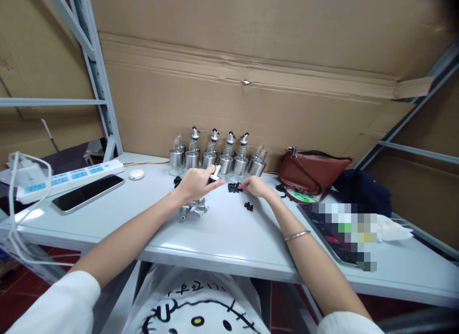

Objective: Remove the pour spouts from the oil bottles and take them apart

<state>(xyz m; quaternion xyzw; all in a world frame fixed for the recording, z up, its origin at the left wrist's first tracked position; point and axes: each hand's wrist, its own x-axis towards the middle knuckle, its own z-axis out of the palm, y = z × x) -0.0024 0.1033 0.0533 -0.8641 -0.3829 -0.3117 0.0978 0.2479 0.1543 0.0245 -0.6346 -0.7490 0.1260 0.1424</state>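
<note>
My left hand [198,184] is closed around a silver bottle pourer [216,171], whose spout points up above the thumb. My right hand [254,186] reaches down to a cluster of small black pieces [234,187], its fingertips pinched at the cluster's right end; whether a piece is between them is hidden. A second small group of black pieces [248,206] lies nearer to me. Below my left hand is a pile of loose silver pourers [194,208]. Behind both hands stand several glass bottles with steel sleeves [226,162], some topped with silver and black pourers [231,137].
On the left lie a phone [88,194], a power strip [71,179] and a round white case [136,174]. A brown leather bag [312,173] and a tablet [326,233] are on the right. Cardboard [251,109] walls the table's back.
</note>
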